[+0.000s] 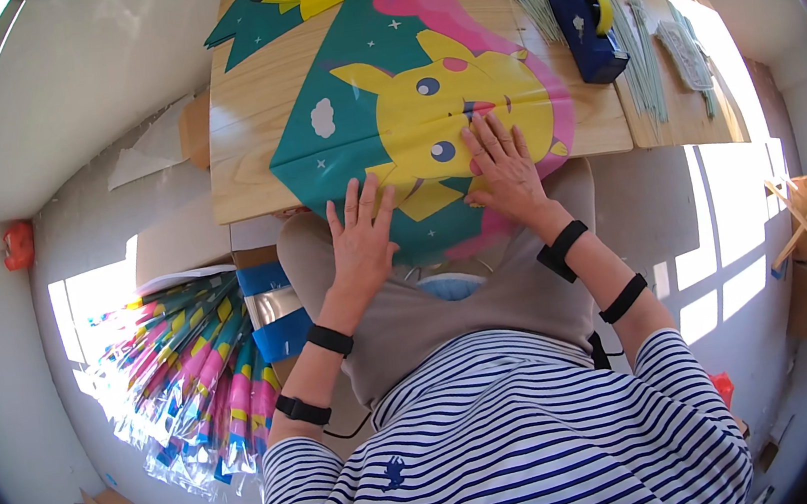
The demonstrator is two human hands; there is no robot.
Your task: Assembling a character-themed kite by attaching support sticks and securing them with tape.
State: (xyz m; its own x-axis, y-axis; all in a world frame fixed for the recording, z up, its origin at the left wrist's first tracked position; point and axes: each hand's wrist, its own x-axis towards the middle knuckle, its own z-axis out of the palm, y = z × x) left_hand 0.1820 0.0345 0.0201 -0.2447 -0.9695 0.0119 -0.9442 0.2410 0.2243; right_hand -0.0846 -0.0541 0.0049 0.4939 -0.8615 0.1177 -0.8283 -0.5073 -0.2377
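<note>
A thin, glossy, pointed sheet (411, 105) in green, pink and yellow is laid across the front edge of the wood-grain table (246, 155), part overhanging the lap. It is touched by 2 open hands, nothing gripped: left hand (361, 232) spread on green, right hand (506, 171) flat on yellow. Counted: 1 blue tape dispenser (588, 33); thin, straight sticks (642, 56) too many to count.
</note>
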